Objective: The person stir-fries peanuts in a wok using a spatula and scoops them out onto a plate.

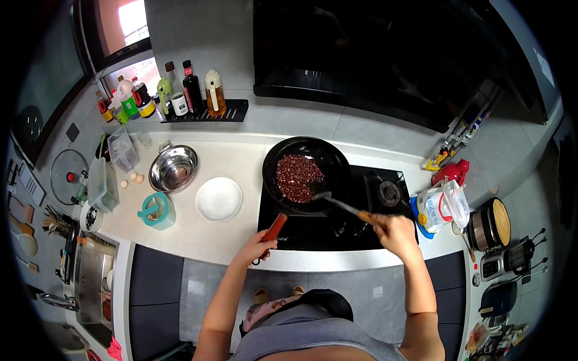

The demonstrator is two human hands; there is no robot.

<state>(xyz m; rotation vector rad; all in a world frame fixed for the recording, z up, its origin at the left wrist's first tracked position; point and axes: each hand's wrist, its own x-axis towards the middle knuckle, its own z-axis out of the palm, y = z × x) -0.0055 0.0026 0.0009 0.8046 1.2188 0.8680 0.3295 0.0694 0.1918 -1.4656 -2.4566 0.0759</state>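
A black wok (335,157) stands on the left part of the black gas stove (361,239), with a heap of dark red peanuts (296,174) inside. My left hand (257,248) is closed round the wok's reddish-brown handle (276,227), which points toward me. In my right hand (394,233) is the wooden grip of a metal spatula (343,206). The spatula's head reaches into the wok and touches the right lower edge of the peanuts.
Left of the stove are a white bowl (218,199), a steel bowl (173,169), a teal-lidded container (158,212) and eggs (133,179). Bottles line a black wall shelf (205,112). Right of the stove stand bags (436,207) and a round cooker (481,225). A dark hood overhangs the back.
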